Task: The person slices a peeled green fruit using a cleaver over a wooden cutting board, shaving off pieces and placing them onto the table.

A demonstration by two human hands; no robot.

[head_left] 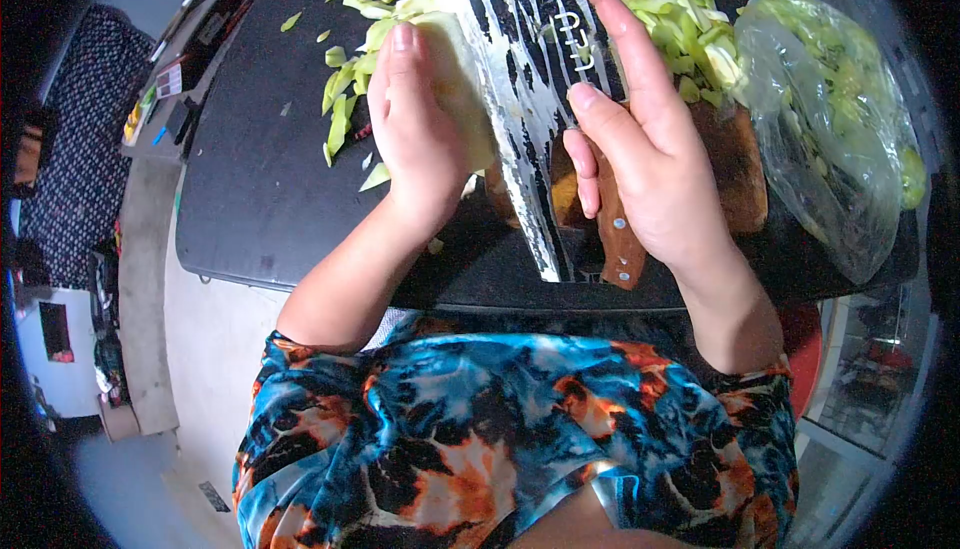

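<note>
My right hand [655, 164] grips a cleaver [525, 59] near its wooden handle, with thumb and forefinger lying along the blade. The broad blade is dark, streaked with white. To its left, my left hand [415, 139] is closed around a large pale-green piece of vegetable [455, 84], which rests against the blade's edge side; its exact kind is unclear. Thin green slices [680, 14] are heaped behind and to the right of the cleaver. A brown wooden cutting board [735, 164] lies underneath, mostly covered.
The black table [260, 149] carries scattered slices on its left half. At the right edge sits a clear plastic bag [820, 139] with green pieces in it. Shelves with assorted items [170, 79] stand beyond the table on the left.
</note>
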